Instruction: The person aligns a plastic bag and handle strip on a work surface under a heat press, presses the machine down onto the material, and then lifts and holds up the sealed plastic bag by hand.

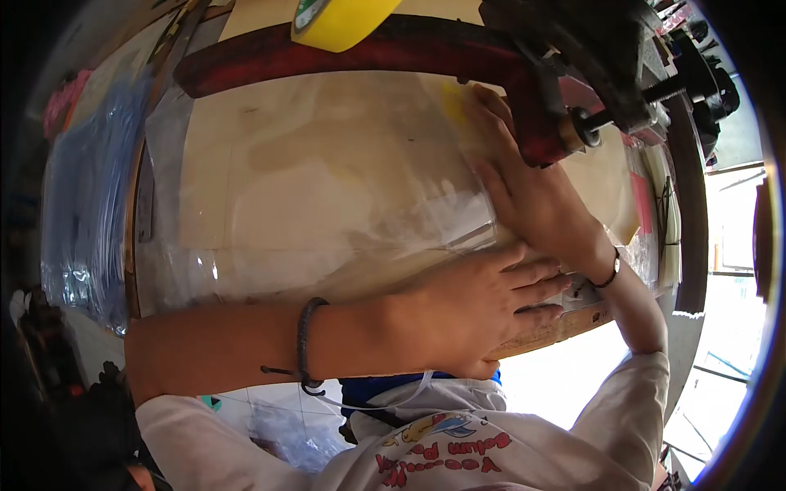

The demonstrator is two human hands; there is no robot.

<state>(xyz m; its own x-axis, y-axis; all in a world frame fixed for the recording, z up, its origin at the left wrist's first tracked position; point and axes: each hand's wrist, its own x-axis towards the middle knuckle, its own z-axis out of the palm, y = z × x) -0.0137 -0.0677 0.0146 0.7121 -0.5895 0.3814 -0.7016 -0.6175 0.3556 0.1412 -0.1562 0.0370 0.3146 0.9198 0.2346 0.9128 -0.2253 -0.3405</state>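
Grip unclenched: left hand (458, 307) lies lower centre, right hand (547, 204) right of centre. Clear plastic sheet (352, 188) spans mid-frame.

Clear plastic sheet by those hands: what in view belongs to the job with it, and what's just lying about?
Seems part of the job:
left hand
right hand
clear plastic sheet
dark red bar, close by the right hand

Probably just lying about:
yellow roll, untouched
bluish plastic pile at the left, possibly spare material
pink item beyond it
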